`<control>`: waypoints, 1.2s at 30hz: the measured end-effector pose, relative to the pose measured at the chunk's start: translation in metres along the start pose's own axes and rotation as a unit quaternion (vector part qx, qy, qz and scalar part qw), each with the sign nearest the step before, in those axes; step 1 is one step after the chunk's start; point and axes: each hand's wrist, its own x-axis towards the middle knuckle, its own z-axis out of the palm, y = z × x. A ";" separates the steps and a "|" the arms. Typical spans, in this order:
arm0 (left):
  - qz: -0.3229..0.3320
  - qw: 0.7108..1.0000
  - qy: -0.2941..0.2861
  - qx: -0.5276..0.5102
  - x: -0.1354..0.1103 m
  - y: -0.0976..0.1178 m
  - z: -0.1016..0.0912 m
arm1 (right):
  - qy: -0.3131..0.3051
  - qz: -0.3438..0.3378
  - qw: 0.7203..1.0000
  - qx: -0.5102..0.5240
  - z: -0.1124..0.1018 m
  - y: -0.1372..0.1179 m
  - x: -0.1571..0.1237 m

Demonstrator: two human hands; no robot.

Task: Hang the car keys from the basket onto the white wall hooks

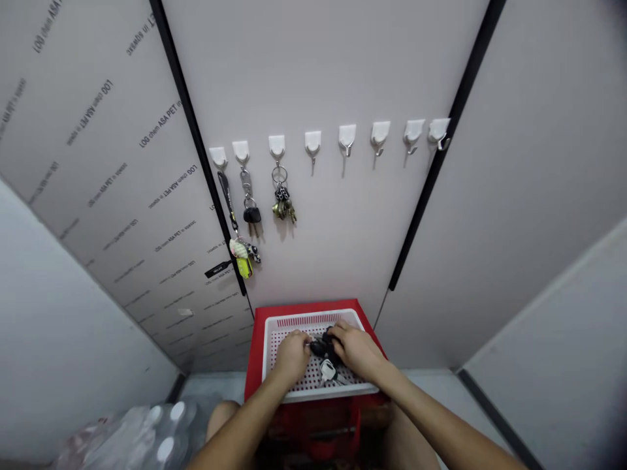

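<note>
A white perforated plastic basket sits on a red stool, holding a tangle of black car keys and a white key fob. My right hand curls over the black keys from the right. My left hand lies over the basket floor, its fingertips at the left of the keys; whether it grips them is hidden. A row of white adhesive hooks lines the wall above. A lanyard with a yellow charm, a black-fobbed key and a key bunch hang from the leftmost hooks.
Black trim strips divide the printed wall panels on both sides of the hooks. Plastic-wrapped bottles stand low at the left. My bare knees flank the stool's red legs.
</note>
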 end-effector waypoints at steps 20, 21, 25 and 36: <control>-0.034 0.898 0.074 -0.433 0.000 0.004 -0.007 | 0.054 0.015 0.933 0.356 0.017 -0.029 0.015; -0.034 0.894 0.080 -0.440 0.002 0.007 -0.011 | 0.062 0.025 0.925 0.373 0.012 -0.031 0.018; 0.004 0.878 0.115 -0.465 0.016 0.027 -0.041 | 0.100 0.033 0.904 0.414 -0.024 -0.038 0.035; 0.190 0.852 0.308 -0.378 0.052 0.110 -0.148 | 0.247 -0.043 0.814 0.525 -0.174 -0.064 0.103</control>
